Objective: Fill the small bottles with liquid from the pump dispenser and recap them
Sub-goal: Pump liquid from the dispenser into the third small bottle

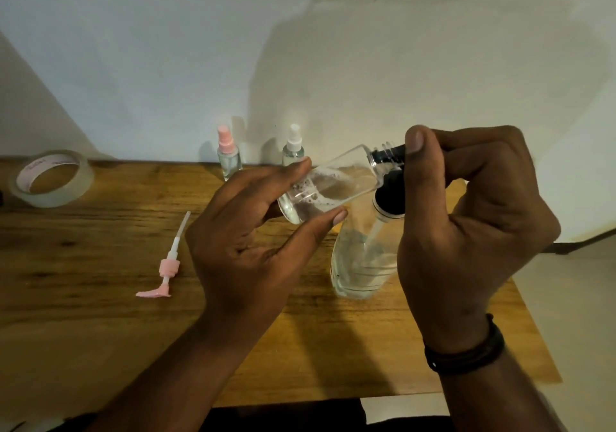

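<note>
Left fingers (300,171) — around tilted bottle (333,181)

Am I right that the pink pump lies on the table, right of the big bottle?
Not quite. In the head view the pink pump does lie on the table, but to the left of the big bottle, not the right.

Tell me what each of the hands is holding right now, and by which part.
Left hand grips the small clear bottle by its base end, tilted. Right hand pinches the black pump nozzle at the bottle's neck.
</note>
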### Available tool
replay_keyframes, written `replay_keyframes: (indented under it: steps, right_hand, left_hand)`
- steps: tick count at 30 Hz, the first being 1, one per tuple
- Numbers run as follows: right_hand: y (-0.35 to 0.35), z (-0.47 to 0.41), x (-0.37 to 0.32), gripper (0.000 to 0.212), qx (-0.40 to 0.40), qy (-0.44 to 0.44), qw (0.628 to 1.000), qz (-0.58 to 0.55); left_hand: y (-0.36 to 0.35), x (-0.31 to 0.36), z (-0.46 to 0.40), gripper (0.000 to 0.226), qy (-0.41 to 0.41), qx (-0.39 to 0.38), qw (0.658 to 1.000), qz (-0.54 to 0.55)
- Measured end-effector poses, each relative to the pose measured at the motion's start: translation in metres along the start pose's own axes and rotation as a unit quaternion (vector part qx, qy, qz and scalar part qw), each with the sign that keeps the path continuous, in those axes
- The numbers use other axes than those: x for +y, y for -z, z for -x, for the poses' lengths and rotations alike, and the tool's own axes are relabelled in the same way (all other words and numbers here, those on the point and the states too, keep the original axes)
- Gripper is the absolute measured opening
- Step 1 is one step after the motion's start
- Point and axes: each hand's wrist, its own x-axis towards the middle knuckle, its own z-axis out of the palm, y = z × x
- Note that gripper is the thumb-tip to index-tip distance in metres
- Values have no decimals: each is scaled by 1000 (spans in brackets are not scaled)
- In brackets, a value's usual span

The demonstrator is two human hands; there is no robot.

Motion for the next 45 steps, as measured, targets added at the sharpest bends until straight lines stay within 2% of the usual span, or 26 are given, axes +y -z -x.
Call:
replay_keyframes:
  steps: [9,15,24,45]
  right_hand:
    - [-3,7,6,21,-1,-25,1000,-19]
    - [0,-1,1,18,-7,5,1000,-2]
    - [-4,5,5,18,1,-27,999,-34]
    - [0,3,4,24,-13,-21,999,-19]
  left_hand:
    - [1,-1,0,46,-5,-3,1000,-22]
    - [0,0,0,48,-4,1,1000,-8]
    - [0,0,1,47,-4,1,1000,-12]
    - [-1,-1,0,47,0,-1,1000,-6]
